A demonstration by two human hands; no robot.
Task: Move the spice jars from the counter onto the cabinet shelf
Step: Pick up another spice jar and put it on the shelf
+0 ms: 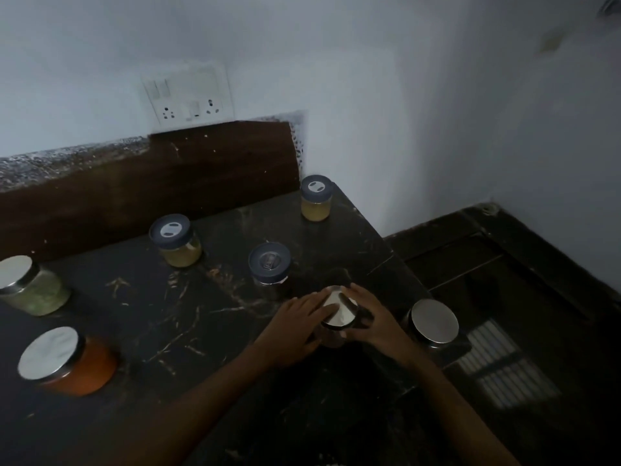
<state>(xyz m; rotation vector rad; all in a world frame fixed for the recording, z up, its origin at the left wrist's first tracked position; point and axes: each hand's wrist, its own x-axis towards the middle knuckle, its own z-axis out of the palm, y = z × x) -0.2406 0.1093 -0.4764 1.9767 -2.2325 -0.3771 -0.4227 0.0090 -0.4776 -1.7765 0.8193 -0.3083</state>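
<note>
Both hands grip a steel-lidded jar point(337, 314) standing on the worktop point(188, 314): the left hand point(295, 326) clasps it with fingers over the lid, the right hand point(373, 322) curls round its side. A blue-lidded jar point(268, 267) stands just behind; its lid marking is too blurred to read.

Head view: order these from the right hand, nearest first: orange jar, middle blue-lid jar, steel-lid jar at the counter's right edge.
1. Edge steel-lid jar, just right of the right hand.
2. Middle blue-lid jar, farther back, to the left.
3. Orange jar, far left.
</note>
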